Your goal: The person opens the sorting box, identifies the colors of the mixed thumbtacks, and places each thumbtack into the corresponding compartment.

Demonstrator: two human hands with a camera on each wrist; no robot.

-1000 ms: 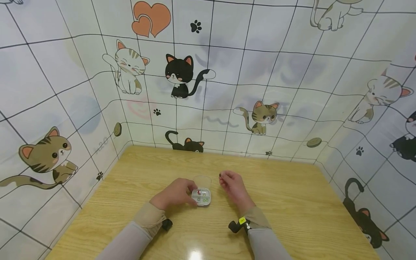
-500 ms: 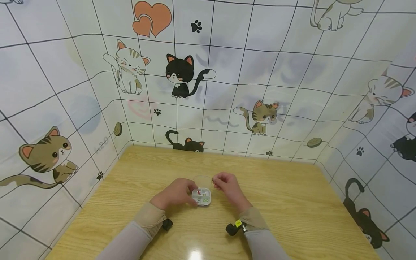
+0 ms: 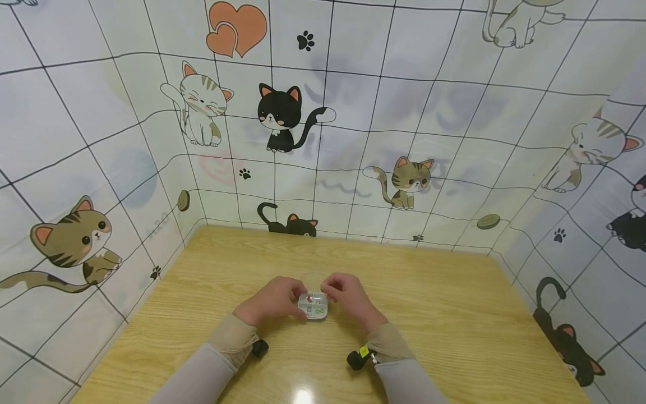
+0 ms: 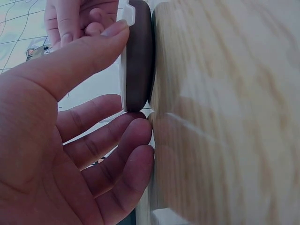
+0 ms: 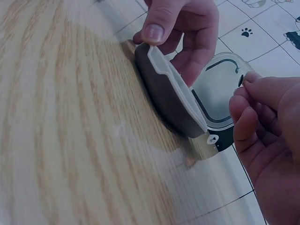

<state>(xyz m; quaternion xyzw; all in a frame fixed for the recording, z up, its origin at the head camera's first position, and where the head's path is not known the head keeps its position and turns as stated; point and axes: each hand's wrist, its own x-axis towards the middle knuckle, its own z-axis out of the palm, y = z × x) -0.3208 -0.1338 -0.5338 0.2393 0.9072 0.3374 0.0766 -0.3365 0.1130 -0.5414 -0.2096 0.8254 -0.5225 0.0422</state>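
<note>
A small pill box (image 3: 313, 306) with a white inside split into compartments lies on the table, holding a red-and-white capsule and a few pale green pieces. Its clear lid (image 5: 218, 91) is raised at the far side. The brown outer wall (image 4: 138, 56) shows in the left wrist view. My left hand (image 3: 272, 300) grips the box at its left side, thumb on the near rim and fingers at the far corner. Just above the box's far right corner, my right hand (image 3: 350, 297) pinches a tiny dark piece (image 5: 241, 80) between thumb and forefinger; its kind is too small to tell.
The box stands on a wooden table (image 3: 434, 314) with light glare near its front edge. Cloth walls (image 3: 348, 112) printed with cats and grid lines enclose the table at the back and both sides. A small camera is strapped to each wrist.
My right hand has moved left and slightly nearer, from right of the lid to the box's far right corner, still pinching the dark piece. My left hand and the box have stayed put.
</note>
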